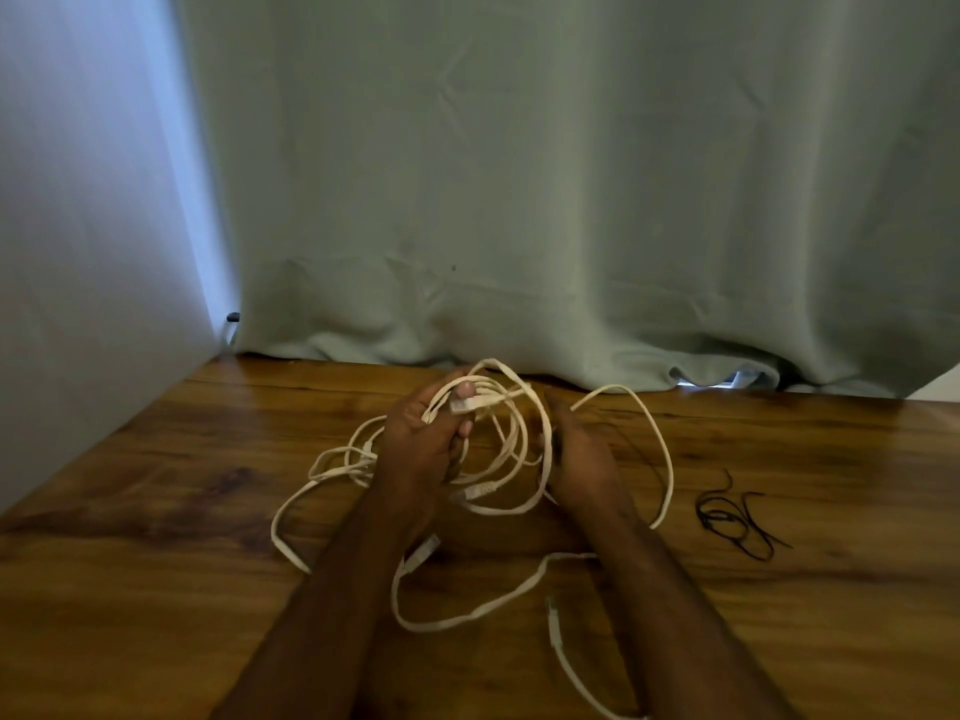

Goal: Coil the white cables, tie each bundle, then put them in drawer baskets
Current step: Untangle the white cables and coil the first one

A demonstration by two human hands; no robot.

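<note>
Wooden table point(156, 485) before pale green curtain point(571, 200); left hand point(423, 444) gripping tangled white cables point(511, 444), right hand point(582, 459) straight-fingered against a loop.

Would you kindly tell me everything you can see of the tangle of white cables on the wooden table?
The tangle of flat white cables is loose and uncoiled, with pale plastic plugs on several ends. Part of it is lifted: the left hand grips several loops with one plug under its thumb, while the right hand rests open against a loop. Other loops sprawl on the brown wooden table, and one strand trails toward the near edge. No tie is on it yet.
</note>
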